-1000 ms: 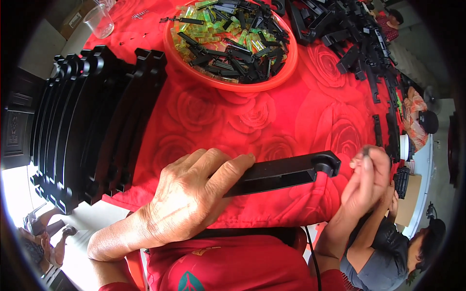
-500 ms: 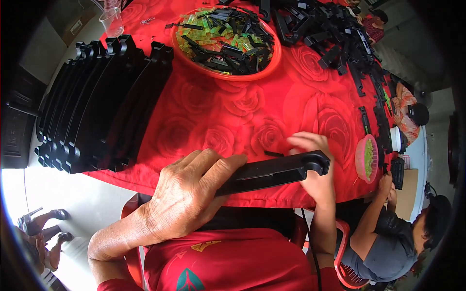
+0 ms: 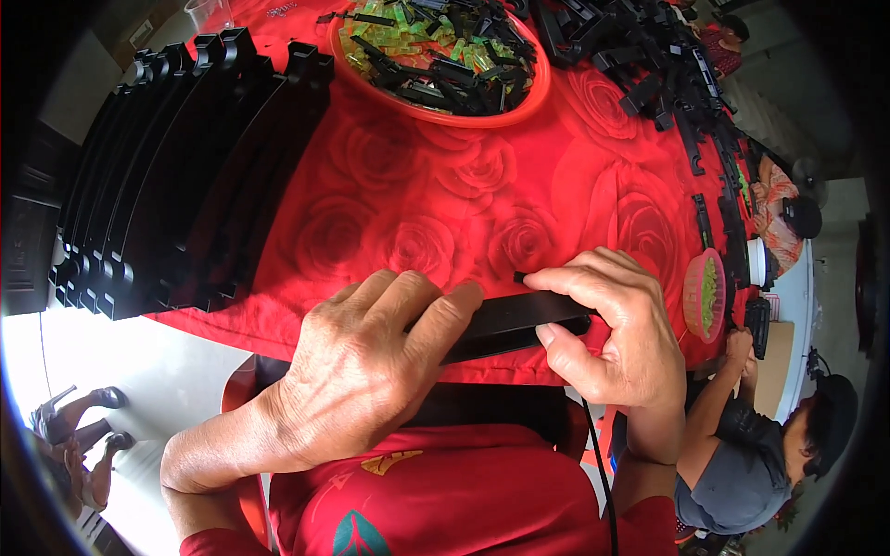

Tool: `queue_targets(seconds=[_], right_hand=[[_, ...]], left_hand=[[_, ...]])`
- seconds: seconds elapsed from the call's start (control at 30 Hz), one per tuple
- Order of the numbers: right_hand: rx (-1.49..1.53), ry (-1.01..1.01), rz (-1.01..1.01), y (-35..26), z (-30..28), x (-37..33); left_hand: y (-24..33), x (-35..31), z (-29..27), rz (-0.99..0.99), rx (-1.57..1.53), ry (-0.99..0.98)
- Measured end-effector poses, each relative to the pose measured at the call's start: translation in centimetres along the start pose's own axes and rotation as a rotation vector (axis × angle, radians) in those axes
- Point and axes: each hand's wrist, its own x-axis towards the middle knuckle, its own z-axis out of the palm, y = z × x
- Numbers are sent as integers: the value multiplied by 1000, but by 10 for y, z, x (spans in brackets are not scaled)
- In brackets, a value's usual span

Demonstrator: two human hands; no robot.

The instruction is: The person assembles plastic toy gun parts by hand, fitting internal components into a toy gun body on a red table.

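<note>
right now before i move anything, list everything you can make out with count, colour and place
long part: one, black, lower middle
small piece: one, black, just beyond long part, partly hidden
stacked long parts: several, black, left
basin: one, orange-red, far middle
basin pieces: many, black and translucent yellow-green
loose parts: many, black, far right
cup: one, clear, far left
basket: one, pink, right, holding green pieces
container: one, white, near basket
tablecloth: one, red with roses, middle
cable: one, black, lower right
people: at least four, mixed clothing, right and lower left
shirt: one, red, bottom
left hand: one, bare, fingers on long part
right hand: one, bare, at its right end
</note>
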Motion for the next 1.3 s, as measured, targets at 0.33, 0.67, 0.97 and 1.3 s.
queue_targets(seconds=[0.33, 0.67, 0.97, 1.3], right_hand=[[38, -141, 102, 7, 3, 8], [145, -172, 153, 8, 35, -11], [57, -30, 97, 1, 58, -30], [303, 172, 136, 59, 19, -31]], left_hand=[[3, 3, 7, -2, -8, -51], [8, -8, 7, -100, -119, -166], [9, -9, 15, -118, -29, -259], [-4, 9, -11, -236, -40, -139]])
